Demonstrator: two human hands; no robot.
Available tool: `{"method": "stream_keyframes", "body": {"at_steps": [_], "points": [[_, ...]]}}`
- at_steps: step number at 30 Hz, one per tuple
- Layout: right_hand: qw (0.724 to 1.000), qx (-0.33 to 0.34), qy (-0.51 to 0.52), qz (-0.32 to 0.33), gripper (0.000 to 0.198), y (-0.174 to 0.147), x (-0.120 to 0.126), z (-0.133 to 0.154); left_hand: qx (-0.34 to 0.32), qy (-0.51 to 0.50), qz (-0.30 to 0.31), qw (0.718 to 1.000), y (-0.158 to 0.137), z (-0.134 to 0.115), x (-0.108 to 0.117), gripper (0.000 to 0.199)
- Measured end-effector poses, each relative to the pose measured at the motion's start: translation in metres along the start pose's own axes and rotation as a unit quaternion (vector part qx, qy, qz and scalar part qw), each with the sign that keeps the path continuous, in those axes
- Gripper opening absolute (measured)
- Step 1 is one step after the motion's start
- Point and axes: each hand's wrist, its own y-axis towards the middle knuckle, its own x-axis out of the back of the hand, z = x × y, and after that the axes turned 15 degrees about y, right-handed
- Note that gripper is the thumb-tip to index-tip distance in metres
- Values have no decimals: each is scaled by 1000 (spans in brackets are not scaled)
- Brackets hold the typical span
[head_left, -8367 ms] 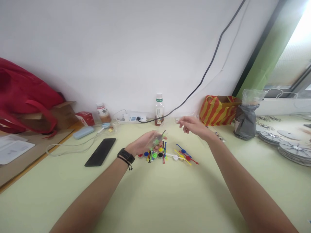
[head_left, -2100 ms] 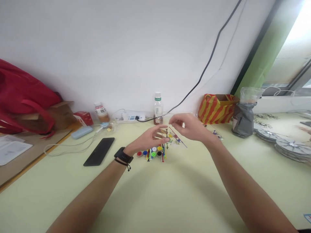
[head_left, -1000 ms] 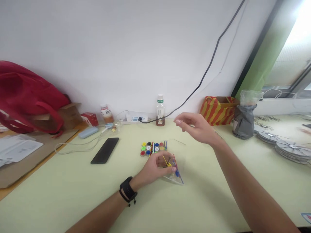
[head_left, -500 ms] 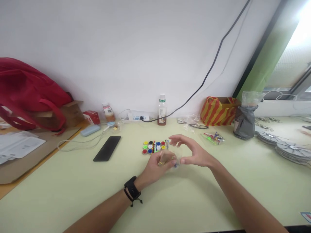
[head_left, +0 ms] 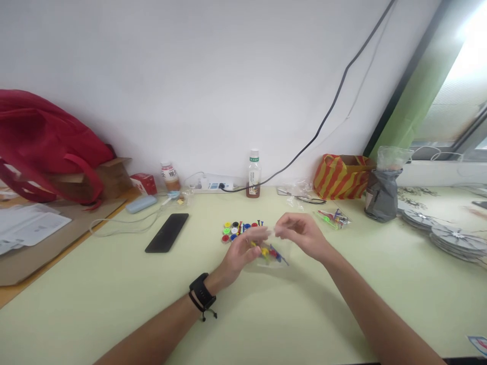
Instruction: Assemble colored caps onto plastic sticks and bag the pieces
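A small clear plastic bag (head_left: 273, 259) hangs low over the table between my hands. Yellow, red and blue plastic pieces show through it, blurred by motion. My left hand (head_left: 238, 256) grips the bag's left side, thumb in front and fingers behind. The fingertips of my right hand (head_left: 304, 234) are pinched at the bag's upper edge. Just behind my left hand, rows of small coloured wheels (head_left: 227, 231) and thin coloured sticks (head_left: 260, 222) lie on the table, partly covered by that hand.
To the left lie a black phone (head_left: 167, 233) and a pale blue case (head_left: 141, 204). A drink bottle (head_left: 253, 175) stands by the wall near a power strip (head_left: 213, 183). On the right are another bag of coloured parts (head_left: 335, 218), a striped bag (head_left: 338, 177) and stacked grey discs (head_left: 460, 238).
The bag has come down and its coloured pieces now show below my left hand. My right hand has gone from spread fingers to a pinch at the bag's edge.
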Motion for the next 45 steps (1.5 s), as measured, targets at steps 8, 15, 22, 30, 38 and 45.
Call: {"method": "stream_keyframes", "body": {"at_steps": [8, 15, 22, 30, 38, 45], "points": [[998, -28, 49, -7, 28, 2, -9, -3, 40, 44, -13, 998, 1, -1, -3, 30], [998, -33, 44, -31, 26, 6, -9, -15, 56, 59, -80, 993, 7, 2, -5, 25], [996, -51, 48, -50, 35, 7, -14, -20, 66, 17, -103, 992, 8, 2, -1, 9], [993, -100, 60, -18, 36, 5, -14, -22, 87, -115, -12, 990, 5, 10, 4, 19], [990, -116, 80, 15, 33, 6, -13, -27, 100, -105, 2, 989, 2, 9, 2, 18], [990, -126, 62, 0, 29, 6, 9, -18, 104, -88, -32, 990, 3, 5, -2, 23]]}}
